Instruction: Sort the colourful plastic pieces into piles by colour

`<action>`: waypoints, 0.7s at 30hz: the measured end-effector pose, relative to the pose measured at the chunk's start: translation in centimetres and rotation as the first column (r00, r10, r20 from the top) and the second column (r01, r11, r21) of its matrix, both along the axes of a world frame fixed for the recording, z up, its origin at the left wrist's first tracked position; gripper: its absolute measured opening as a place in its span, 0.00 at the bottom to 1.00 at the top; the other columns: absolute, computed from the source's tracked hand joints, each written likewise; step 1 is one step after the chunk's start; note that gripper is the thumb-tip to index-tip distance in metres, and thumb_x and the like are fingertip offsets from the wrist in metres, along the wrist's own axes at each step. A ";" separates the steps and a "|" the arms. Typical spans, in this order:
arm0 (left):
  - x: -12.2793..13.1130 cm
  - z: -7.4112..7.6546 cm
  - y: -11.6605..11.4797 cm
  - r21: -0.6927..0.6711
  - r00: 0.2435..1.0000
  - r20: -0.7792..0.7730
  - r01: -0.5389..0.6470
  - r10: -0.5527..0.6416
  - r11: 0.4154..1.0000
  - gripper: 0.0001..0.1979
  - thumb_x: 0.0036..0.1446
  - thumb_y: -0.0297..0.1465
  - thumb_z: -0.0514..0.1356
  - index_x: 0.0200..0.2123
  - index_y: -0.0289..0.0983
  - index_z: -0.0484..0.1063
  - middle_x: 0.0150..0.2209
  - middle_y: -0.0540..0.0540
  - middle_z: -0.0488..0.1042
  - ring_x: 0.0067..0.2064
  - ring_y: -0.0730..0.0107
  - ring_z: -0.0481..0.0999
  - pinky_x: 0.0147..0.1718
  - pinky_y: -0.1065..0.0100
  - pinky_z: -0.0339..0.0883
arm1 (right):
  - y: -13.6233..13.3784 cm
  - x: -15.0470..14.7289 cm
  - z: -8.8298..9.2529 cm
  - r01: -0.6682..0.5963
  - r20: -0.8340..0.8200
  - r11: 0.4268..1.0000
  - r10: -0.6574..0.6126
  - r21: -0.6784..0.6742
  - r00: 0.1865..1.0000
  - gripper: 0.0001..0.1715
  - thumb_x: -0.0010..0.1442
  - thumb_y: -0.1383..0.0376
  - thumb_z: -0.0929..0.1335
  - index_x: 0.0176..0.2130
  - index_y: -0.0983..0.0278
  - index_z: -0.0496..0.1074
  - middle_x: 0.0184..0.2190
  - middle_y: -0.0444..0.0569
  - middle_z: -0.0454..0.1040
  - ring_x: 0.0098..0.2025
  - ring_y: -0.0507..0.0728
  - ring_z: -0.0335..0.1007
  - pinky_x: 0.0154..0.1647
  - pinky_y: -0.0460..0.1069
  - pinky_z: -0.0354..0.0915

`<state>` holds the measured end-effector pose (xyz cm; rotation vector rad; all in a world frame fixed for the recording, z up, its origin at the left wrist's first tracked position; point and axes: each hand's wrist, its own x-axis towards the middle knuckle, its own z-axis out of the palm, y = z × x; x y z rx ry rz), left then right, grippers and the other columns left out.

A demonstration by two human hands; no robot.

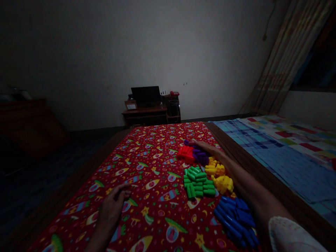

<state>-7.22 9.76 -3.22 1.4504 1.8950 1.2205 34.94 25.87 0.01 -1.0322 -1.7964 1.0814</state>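
Observation:
On a red patterned cloth (157,157), plastic blocks lie sorted by colour at the right. My right hand (202,146) reaches over the purple blocks (201,156), its fingertips closed at a small purple block (186,142). Beside them are red blocks (186,154). Nearer to me lie green blocks (198,182), yellow blocks (222,182) and a pile of blue blocks (236,218). At the left, my left hand (114,203) rests on the cloth with fingers loosely bent and apart, holding nothing.
A desk (147,111) with a monitor (146,96) stands against the far wall. Blue checked bedding (273,157) spreads out at the right, below a curtain (278,73). A wooden cabinet (28,126) is at the far left.

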 end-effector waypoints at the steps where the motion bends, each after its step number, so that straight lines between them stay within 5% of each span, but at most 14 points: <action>1: 0.0 0.0 0.0 -0.003 1.000 0.002 0.003 -0.003 1.000 0.20 0.43 0.44 0.55 0.34 0.39 0.76 0.26 0.44 0.79 0.32 0.56 0.80 0.33 0.61 0.73 | -0.4 -1.2 0.3 -0.043 0.062 0.999 0.042 0.005 0.997 0.32 0.55 0.38 0.63 0.42 0.58 0.79 0.45 0.50 0.78 0.51 0.63 0.72 0.57 0.60 0.63; 7: 0.2 0.1 0.1 0.027 0.999 0.029 0.023 -0.024 0.999 0.19 0.41 0.44 0.55 0.32 0.39 0.75 0.25 0.45 0.79 0.31 0.57 0.79 0.34 0.60 0.73 | -2.7 -7.5 1.2 -0.407 0.239 0.913 0.389 0.026 0.889 0.35 0.56 0.39 0.62 0.44 0.62 0.78 0.43 0.47 0.78 0.48 0.62 0.71 0.52 0.54 0.65; 9: 0.4 0.1 0.0 0.038 0.999 0.043 0.030 -0.032 0.999 0.18 0.42 0.43 0.55 0.32 0.39 0.75 0.25 0.45 0.78 0.30 0.57 0.79 0.33 0.61 0.73 | -1.8 -7.7 1.7 -0.326 0.227 0.941 0.299 0.092 0.927 0.35 0.57 0.39 0.61 0.43 0.62 0.77 0.41 0.47 0.78 0.46 0.61 0.71 0.49 0.54 0.65; 11: 0.5 0.1 0.0 0.043 0.998 0.044 0.033 -0.035 0.999 0.17 0.43 0.42 0.55 0.33 0.39 0.75 0.26 0.45 0.78 0.31 0.57 0.79 0.32 0.62 0.73 | 0.0 -7.0 2.4 -0.105 0.226 0.982 0.067 0.159 0.972 0.36 0.57 0.37 0.59 0.37 0.63 0.76 0.35 0.48 0.77 0.42 0.61 0.71 0.46 0.53 0.66; 14: 0.6 0.1 -0.1 0.048 0.999 0.024 0.036 -0.037 0.998 0.17 0.44 0.41 0.54 0.33 0.39 0.75 0.26 0.45 0.78 0.31 0.58 0.79 0.32 0.62 0.73 | 3.0 -5.8 2.6 0.088 0.256 0.977 -0.138 0.196 0.957 0.37 0.57 0.36 0.56 0.28 0.64 0.72 0.23 0.47 0.72 0.34 0.60 0.69 0.41 0.54 0.66; 17: 0.7 0.1 -0.1 0.056 0.999 0.017 0.051 -0.052 0.997 0.17 0.44 0.42 0.54 0.33 0.39 0.75 0.27 0.45 0.78 0.30 0.58 0.79 0.33 0.61 0.73 | 3.8 -6.7 1.6 0.021 0.278 0.983 -0.071 0.181 0.958 0.36 0.57 0.37 0.56 0.24 0.62 0.70 0.22 0.47 0.71 0.33 0.59 0.68 0.41 0.54 0.66; 21: 0.8 0.3 -0.2 0.059 0.997 0.023 0.067 -0.069 0.996 0.17 0.44 0.42 0.54 0.33 0.39 0.75 0.27 0.45 0.78 0.31 0.58 0.79 0.34 0.61 0.73 | 0.6 -11.1 0.1 -0.202 0.302 0.969 0.151 0.146 0.941 0.34 0.58 0.38 0.59 0.34 0.62 0.75 0.38 0.50 0.77 0.43 0.59 0.70 0.50 0.53 0.65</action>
